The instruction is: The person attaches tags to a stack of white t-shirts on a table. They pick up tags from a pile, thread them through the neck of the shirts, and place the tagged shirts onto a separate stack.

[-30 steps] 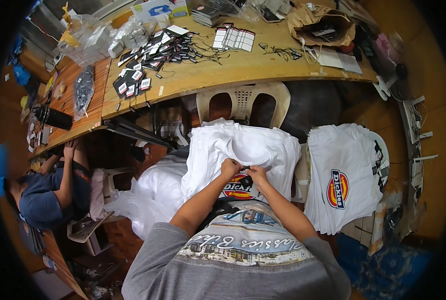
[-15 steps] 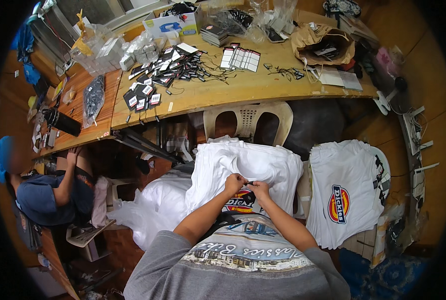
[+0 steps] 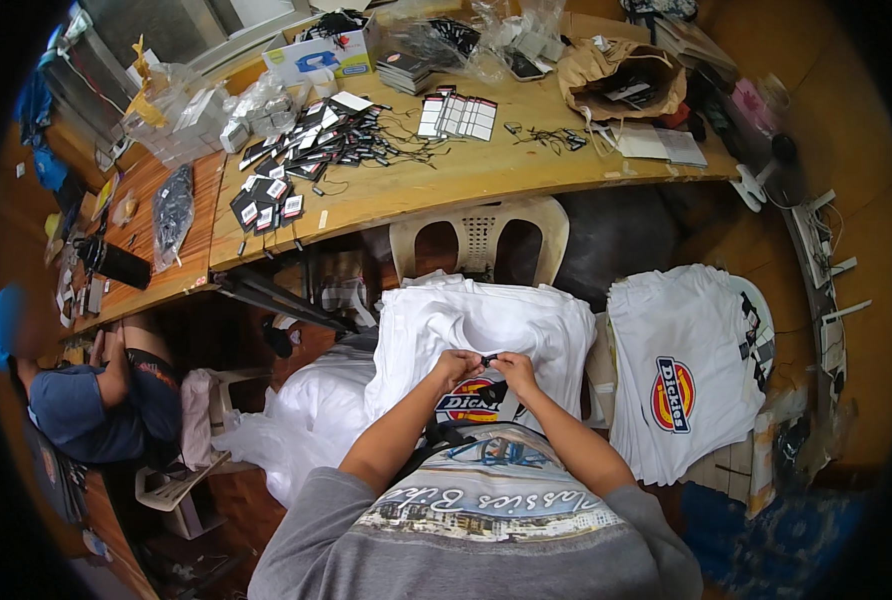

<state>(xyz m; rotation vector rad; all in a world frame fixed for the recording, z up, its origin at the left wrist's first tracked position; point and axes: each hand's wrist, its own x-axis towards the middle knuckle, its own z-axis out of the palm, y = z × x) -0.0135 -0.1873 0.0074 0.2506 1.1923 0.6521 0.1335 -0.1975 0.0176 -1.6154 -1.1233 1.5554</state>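
Observation:
Over a stack of folded white T-shirts (image 3: 411,330), my left hand (image 3: 456,368) and my right hand (image 3: 514,371) are close together, both with fingers pinched. Between the fingertips shows a small black piece (image 3: 488,360), which looks like the seal of a hang-tag string. A black hang tag (image 3: 492,394) dangles below it, in front of the printed logo on the top shirt. The string itself is too fine to make out.
On the wooden table (image 3: 366,200) lie a pile of black hang tags (image 3: 316,140), white-faced cards (image 3: 456,117) and a paper bag (image 3: 621,85). More shirts (image 3: 631,330) with tags stand at right. A plastic chair (image 3: 479,235) is ahead; a seated person (image 3: 76,400) is at left.
The view has shifted slightly, moving the table and shirts a little leftward. My hands stay together at the black piece, with the right fingers turned a little. The seated person's arm has drawn in.

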